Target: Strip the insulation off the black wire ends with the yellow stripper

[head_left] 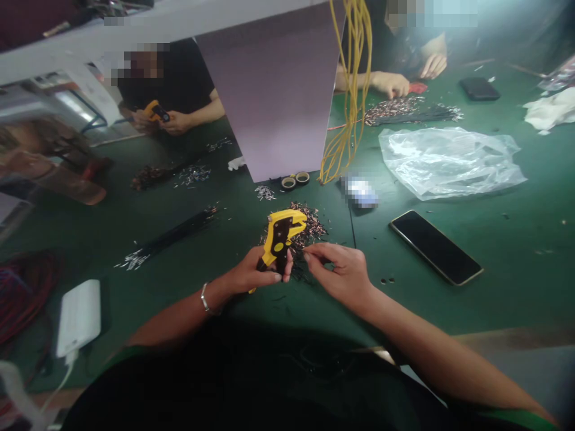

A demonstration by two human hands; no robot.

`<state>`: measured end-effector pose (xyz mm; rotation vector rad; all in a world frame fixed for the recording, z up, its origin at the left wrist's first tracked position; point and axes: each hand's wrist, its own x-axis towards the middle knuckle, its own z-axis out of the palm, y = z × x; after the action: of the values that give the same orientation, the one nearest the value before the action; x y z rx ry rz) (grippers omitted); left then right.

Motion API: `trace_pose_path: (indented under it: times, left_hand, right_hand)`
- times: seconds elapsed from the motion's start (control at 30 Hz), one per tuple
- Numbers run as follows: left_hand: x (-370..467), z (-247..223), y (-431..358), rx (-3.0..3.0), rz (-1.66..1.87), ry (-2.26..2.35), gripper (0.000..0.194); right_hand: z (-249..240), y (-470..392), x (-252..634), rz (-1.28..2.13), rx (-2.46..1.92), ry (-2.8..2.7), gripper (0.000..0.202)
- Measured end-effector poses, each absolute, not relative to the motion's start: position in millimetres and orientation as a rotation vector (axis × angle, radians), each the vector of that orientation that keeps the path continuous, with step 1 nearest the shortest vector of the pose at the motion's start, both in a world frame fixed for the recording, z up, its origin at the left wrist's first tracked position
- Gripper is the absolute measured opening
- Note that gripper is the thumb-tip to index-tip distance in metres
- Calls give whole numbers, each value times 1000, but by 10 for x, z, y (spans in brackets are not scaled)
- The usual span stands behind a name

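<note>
The left hand (251, 272) grips the yellow stripper (281, 232), likely stiff, best held by its handles (282, 263); whether the right hand (341, 274) pinches anything is unclear.

Plier-like tool (279, 246) was yellow with black; wire pile (317, 224) mixed copper and black. Desk (431, 314) was dark green, partition (275, 102) pale mauve, hanging cables (356, 21) yellow. Phone (435, 246) was black with pale gold rim; charging brick (79, 317) white, bracelet (205, 298) silver.
</note>
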<state>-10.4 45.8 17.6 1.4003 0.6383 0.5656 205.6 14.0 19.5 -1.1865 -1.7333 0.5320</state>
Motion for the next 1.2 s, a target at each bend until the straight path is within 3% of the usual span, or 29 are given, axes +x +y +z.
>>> trace_pose_path:
  times: [0.83, 1.03, 1.2]
  left_hand:
    - [-75, 109, 394, 1518, 573, 933, 21]
    - [-89, 42, 386, 1386, 629, 952, 24]
    - [-107, 37, 472, 1060, 644, 689, 24]
  right_hand:
    - [167, 124, 2030, 622, -1148, -1759, 20]
    - [158, 150, 2026, 768, -1176, -1696, 18]
    - [149, 229, 2097, 998, -1221, -1488, 13]
